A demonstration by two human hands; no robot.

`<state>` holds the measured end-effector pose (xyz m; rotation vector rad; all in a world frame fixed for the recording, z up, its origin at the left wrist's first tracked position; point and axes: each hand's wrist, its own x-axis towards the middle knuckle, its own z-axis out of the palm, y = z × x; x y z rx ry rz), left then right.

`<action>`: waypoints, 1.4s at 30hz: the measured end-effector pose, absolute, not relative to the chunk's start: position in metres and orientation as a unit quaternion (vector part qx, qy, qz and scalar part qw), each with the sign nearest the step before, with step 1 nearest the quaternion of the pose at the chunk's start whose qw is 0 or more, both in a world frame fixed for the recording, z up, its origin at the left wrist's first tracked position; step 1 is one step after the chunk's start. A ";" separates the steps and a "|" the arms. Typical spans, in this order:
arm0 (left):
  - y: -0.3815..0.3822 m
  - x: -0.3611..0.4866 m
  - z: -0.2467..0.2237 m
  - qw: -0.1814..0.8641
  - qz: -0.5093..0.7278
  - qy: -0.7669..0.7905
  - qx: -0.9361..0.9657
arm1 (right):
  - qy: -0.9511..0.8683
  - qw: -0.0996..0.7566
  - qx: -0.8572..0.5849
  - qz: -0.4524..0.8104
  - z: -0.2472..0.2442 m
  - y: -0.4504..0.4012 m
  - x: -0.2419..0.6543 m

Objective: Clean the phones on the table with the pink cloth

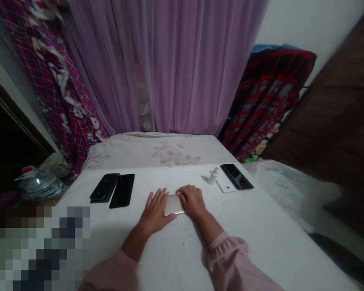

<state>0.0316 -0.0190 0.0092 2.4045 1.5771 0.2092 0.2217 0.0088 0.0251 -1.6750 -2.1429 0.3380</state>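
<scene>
A rose-gold smartphone point(172, 205) lies face down on the white tabletop point(172, 246), between my hands. My right hand point(192, 200) sits over its right end, with the fingers curled across the upper corner. My left hand point(155, 210) lies flat just left of the phone, fingers spread, thumb at the phone's lower edge. Pink cuffs cover both wrists. Much of the phone's right end is hidden under my right hand.
Two black smartphones point(112, 190) lie side by side at the left. A small white bottle point(213, 176) stands at the back, beside a black phone point(236, 176) resting on a white phone point(225, 185). A pale quilt point(157, 151) and purple curtain point(166, 60) lie beyond.
</scene>
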 end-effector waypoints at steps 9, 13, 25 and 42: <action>-0.025 0.019 0.014 0.139 0.081 0.560 0.813 | -0.770 0.221 -0.583 0.134 0.025 0.007 0.222; -0.026 0.021 0.017 0.143 0.082 0.565 0.809 | -0.782 0.256 -0.544 0.165 0.020 -0.005 0.226; -0.028 0.021 0.026 0.170 0.058 0.561 0.808 | -0.769 0.195 -0.591 0.148 0.032 0.004 0.214; -0.026 0.019 0.013 0.173 0.119 0.562 0.800 | -0.787 0.252 -0.537 0.171 0.020 -0.017 0.213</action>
